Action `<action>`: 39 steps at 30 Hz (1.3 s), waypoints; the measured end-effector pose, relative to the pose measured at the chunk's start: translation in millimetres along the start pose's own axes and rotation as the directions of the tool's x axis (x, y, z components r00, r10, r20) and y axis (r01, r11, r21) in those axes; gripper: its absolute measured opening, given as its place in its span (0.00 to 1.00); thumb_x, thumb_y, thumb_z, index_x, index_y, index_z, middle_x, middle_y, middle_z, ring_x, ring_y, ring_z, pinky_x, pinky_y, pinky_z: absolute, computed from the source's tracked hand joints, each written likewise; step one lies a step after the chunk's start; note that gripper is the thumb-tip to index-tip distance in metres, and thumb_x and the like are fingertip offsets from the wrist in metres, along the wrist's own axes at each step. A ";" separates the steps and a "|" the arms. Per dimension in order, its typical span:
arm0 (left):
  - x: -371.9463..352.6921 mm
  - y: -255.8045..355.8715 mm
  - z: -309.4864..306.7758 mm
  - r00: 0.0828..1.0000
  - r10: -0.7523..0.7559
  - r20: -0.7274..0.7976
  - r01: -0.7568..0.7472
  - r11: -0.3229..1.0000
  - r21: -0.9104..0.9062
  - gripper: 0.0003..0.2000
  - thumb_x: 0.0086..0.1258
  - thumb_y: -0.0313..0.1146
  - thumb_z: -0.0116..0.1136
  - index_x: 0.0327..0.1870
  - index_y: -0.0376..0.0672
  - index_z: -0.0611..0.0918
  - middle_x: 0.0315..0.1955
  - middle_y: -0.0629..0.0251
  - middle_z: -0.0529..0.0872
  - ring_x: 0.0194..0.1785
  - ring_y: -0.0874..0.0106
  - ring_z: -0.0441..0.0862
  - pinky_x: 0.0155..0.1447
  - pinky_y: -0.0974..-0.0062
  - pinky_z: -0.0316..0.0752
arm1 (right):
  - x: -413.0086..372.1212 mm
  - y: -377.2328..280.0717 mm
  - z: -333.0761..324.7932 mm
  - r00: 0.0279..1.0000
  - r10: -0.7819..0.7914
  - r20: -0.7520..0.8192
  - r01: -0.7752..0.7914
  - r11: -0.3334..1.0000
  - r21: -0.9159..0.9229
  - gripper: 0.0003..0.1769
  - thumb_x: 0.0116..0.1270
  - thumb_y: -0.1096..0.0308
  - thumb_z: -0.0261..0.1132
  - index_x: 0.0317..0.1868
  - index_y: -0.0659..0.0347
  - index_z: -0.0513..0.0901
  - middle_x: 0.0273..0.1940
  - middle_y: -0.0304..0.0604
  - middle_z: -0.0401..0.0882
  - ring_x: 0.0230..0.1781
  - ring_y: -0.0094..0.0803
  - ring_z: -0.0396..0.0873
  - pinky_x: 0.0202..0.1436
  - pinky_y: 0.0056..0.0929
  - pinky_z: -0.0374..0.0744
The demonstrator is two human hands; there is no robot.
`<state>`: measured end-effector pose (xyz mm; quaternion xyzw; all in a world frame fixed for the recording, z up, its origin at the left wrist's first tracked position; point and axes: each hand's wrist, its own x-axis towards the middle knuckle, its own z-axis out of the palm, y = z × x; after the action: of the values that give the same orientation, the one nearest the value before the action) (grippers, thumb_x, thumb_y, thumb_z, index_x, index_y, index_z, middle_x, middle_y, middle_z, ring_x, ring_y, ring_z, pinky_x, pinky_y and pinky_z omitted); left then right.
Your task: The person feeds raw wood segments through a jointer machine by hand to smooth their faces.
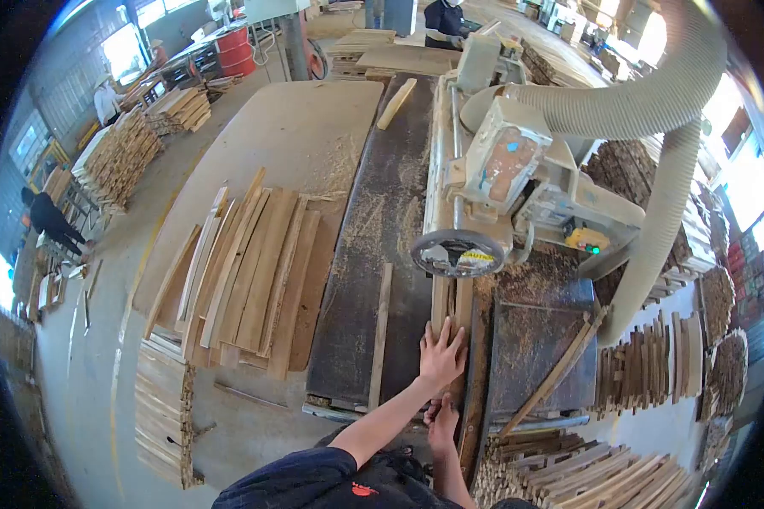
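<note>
A wooden board (pixel 440 299) lies lengthwise on the dark machine table (pixel 348 318), its far end under the sawing machine (pixel 475 178). My left hand (pixel 442 355) rests on top of it, palm down with fingers spread. Closer to my body, my right hand (pixel 441 419) has its fingers curled at the near end of the same board; the fingertips are partly hidden. A narrow wood strip (pixel 382 331) lies on the table to the left of my hands. Just beyond the left hand sits the machine's round front cover with a caution label (pixel 460 254).
Planks (pixel 259 271) are piled on a brown sheet (pixel 289 119) at left. A loose strip (pixel 556 369) leans at right, near stacked wood (pixel 649 360). Thick ribbed hoses (pixel 620 110) hang over the machine. A person (pixel 444 24) stands beyond it; others are at far left.
</note>
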<state>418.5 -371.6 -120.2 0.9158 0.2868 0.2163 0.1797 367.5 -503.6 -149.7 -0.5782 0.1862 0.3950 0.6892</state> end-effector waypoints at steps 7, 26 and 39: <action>40.2 -12.4 3.4 0.999 -0.022 0.027 0.024 0.997 -0.071 0.27 0.65 0.41 0.57 0.67 0.53 0.73 0.73 0.53 0.59 0.73 0.40 0.55 0.66 0.39 0.61 | 32.1 -16.7 34.3 0.998 -0.042 -0.039 0.050 0.970 0.238 0.18 0.79 0.54 0.50 0.32 0.55 0.71 0.21 0.32 0.67 0.14 0.22 0.62 0.14 0.24 0.58; -76.6 -324.0 -219.8 0.952 -0.239 -0.188 0.281 0.930 0.238 0.25 0.65 0.45 0.61 0.62 0.46 0.78 0.70 0.53 0.66 0.74 0.51 0.59 0.72 0.46 0.56 | 65.2 -44.3 53.7 0.995 -0.093 -0.026 0.095 0.992 0.089 0.23 0.74 0.44 0.56 0.31 0.55 0.74 0.19 0.31 0.66 0.18 0.24 0.67 0.20 0.24 0.66; -52.7 -296.8 -185.9 0.938 -0.296 -0.183 0.337 0.902 0.271 0.24 0.64 0.38 0.59 0.60 0.36 0.76 0.71 0.55 0.63 0.75 0.48 0.54 0.73 0.44 0.49 | 60.1 -41.8 53.0 0.991 -0.116 -0.065 0.121 0.989 0.084 0.25 0.74 0.44 0.57 0.31 0.60 0.72 0.19 0.34 0.65 0.19 0.27 0.67 0.20 0.27 0.65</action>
<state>153.7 -136.5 -113.6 0.8564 0.4729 0.2007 0.0521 425.8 -434.6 -151.6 -0.5690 0.1893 0.3272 0.7304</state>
